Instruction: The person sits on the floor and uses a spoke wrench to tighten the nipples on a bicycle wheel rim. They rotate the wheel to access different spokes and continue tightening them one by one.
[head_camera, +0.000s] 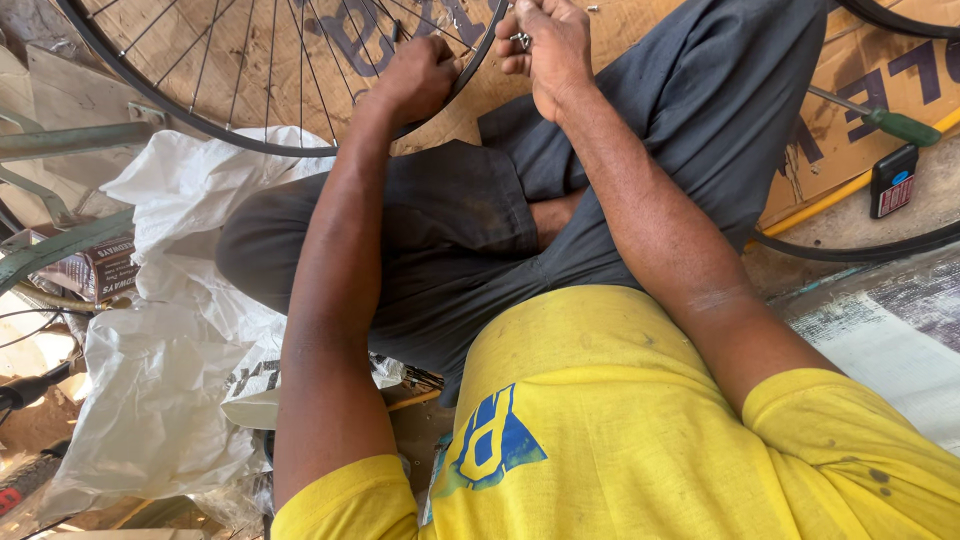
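Gripping the bicycle wheel rim (250, 140) w/ our left hand (420, 75), we have the fingers curled tight over its dark edge right where the arc swings up toward the top of the view. Our right hand (550, 45) sits just beside the left, slightly farther from our body, fingers pinched closed on a small silvery metal part (521, 40), prob. a spoke nipple or small key, too small to tell which.

Key relation: the rim edge runs betw. the two hands, w/ the bulk of the wheel and its spokes (270, 60) fanning away on the left hand's side. The left hand is the one on the rim; the right is near it but we can't tell if it touches rim or spoke.

Below both hands lie our folded legs in grey trousers (450, 230). Off the right hand's outer side, well apart, a green-handled screwdriver (890, 122) lies on cardboard (850, 150), shaft pointing back toward our hands, w/ a small black gadget (893, 182) just beside it. White plastic sheeting (170, 350) bunches under the left forearm's outer side.
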